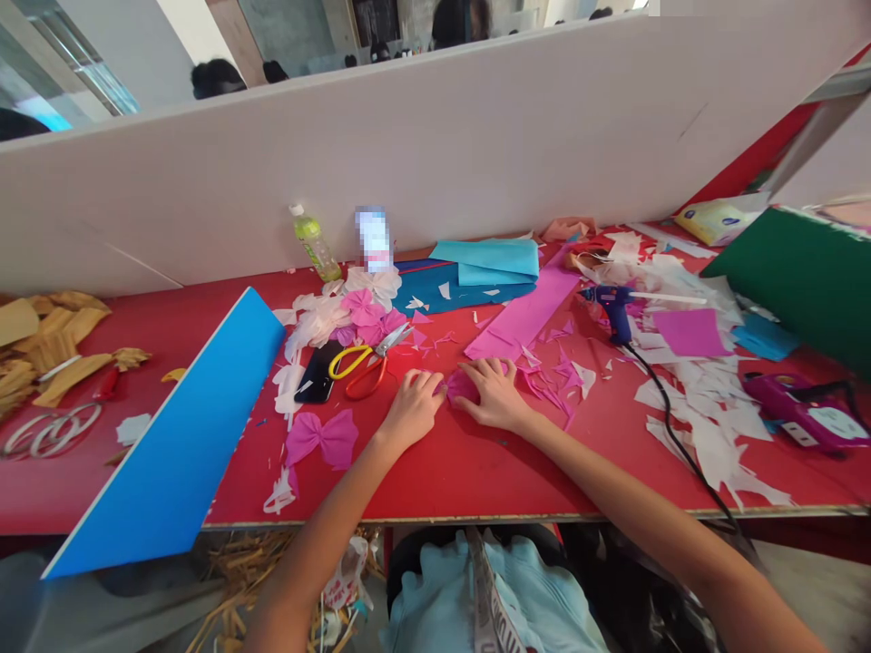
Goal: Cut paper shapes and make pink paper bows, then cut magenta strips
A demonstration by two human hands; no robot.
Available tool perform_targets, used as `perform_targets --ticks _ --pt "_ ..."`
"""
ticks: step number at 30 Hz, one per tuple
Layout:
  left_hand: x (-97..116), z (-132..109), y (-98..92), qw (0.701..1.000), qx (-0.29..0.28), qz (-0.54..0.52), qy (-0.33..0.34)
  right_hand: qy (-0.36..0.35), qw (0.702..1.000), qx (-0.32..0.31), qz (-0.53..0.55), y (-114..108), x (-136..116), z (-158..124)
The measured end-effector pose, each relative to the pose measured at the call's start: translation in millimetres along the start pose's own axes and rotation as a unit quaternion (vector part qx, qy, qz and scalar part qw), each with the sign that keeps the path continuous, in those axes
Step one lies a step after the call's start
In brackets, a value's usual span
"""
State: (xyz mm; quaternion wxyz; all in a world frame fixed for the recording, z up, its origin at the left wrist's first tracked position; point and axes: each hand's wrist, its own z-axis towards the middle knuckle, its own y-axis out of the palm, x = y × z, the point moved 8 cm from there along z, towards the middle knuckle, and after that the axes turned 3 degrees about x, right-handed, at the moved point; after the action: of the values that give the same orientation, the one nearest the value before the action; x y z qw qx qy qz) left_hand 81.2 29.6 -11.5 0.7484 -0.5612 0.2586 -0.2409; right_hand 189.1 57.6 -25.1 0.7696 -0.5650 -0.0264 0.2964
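Observation:
Both my hands rest on the red table (pixel 476 462), meeting over a small folded piece of pink paper (pixel 460 386). My left hand (pixel 412 405) has its fingers curled and pinches the paper's left edge. My right hand (pixel 495 390) lies over the paper's right side, its fingers bent and pressing it down. Scissors with yellow and orange handles (pixel 367 363) lie just left of my left hand, beside a black phone (pixel 317 372). A pink paper bow (pixel 322 438) lies nearer the front edge.
A blue board (pixel 170 435) leans over the left front edge. A blue glue gun (pixel 616 308) with a black cord, a pink strip (pixel 523 313), teal sheets (pixel 486 263), a green bottle (pixel 315 240), white scraps and a purple tool (pixel 803 413) surround the hands. A white partition (pixel 435 145) stands behind.

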Motion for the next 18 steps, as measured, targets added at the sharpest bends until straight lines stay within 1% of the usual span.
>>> perform_targets --ticks 3,5,7,9,13,18 --pt "-6.2 -1.4 2.5 1.000 0.002 -0.027 -0.009 0.045 0.996 0.067 0.025 -13.9 15.5 3.4" --pt "-13.4 -3.2 4.1 0.998 0.006 -0.047 -0.040 0.076 0.990 0.111 0.035 -22.1 27.7 4.6" --pt "-19.4 -5.2 5.9 0.995 0.007 -0.065 -0.074 0.080 0.987 0.131 0.039 -25.5 34.4 5.7" --pt "-22.5 -6.7 7.4 0.992 0.008 -0.080 -0.095 0.062 0.989 0.126 0.033 -24.4 34.1 7.0" --pt "-24.8 -7.9 10.1 0.988 0.004 -0.106 -0.111 0.019 0.996 0.087 0.006 -16.3 25.2 8.0" --pt "-26.2 -8.3 11.5 0.985 -0.007 -0.120 -0.124 0.002 0.997 0.072 0.017 -14.1 19.4 7.5"
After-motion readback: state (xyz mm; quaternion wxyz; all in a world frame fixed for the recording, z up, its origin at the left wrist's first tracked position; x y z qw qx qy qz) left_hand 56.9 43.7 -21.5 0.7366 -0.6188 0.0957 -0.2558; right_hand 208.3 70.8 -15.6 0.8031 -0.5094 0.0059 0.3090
